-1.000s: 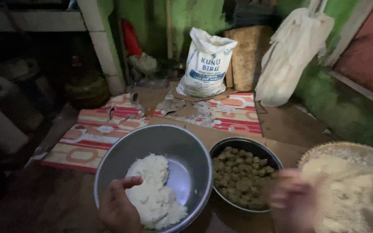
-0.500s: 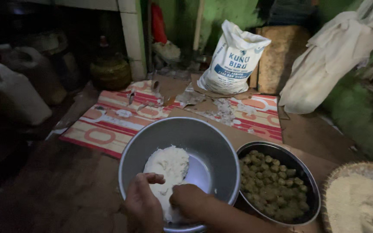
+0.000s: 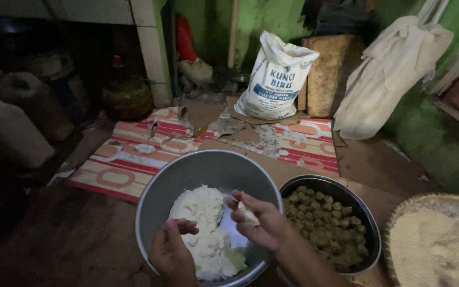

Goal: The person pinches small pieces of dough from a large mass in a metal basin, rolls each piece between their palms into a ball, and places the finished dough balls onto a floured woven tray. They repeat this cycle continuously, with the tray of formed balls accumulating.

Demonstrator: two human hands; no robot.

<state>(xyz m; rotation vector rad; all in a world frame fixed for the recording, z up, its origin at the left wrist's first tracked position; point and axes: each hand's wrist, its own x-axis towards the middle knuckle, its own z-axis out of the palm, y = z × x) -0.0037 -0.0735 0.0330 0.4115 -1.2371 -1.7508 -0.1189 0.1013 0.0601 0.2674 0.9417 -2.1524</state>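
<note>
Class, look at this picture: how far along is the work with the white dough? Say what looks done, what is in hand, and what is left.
Done: the dark bowl holds many small balls. In hand: the right hand pinches a bit of white dough over the metal bowl; the left hand rests on the dough mass. Left: a large mound of that dough remains unshaped.

The dark floor (image 3: 54,239) fills the lower left of the frame. On it, across the middle, lies a red-and-cream patterned mat (image 3: 134,165), with flattened brown cardboard (image 3: 378,165) to its right. A large metal bowl (image 3: 187,175) sits at lower centre, a dark bowl of small greenish balls (image 3: 328,223) just right of it, and a woven tray (image 3: 434,244) at lower right. A white printed sack (image 3: 274,79) stands at upper centre.
</note>
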